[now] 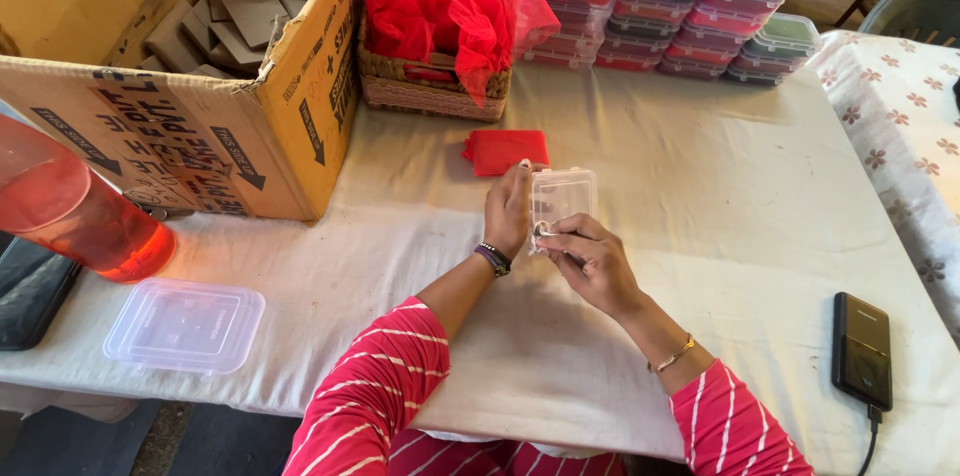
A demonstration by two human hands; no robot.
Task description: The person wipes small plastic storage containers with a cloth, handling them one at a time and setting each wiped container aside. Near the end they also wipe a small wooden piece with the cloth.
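box [180, 86] left | basket [432, 91] behind case [562, 198] | phone [862, 348] right

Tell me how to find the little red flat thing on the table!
Start at the big cardboard box, then the wicker basket of red netting beside it. In front of that basket, on the white tablecloth, lies the red pouch, just beyond the hands: the only flat, red thing lying alone.

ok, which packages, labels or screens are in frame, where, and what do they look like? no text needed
Cardboard box: far left on the table, open, brown with black printed arrows, cardboard pieces inside.
Stacked containers: top centre-right, clear lidded tubs with red and green contents.
Small clear case: centre, held by the left hand and right hand.
Clear lid: lower left, flat, rounded rectangle.
Dark device: lower right, black slab, cable attached, screen dark.
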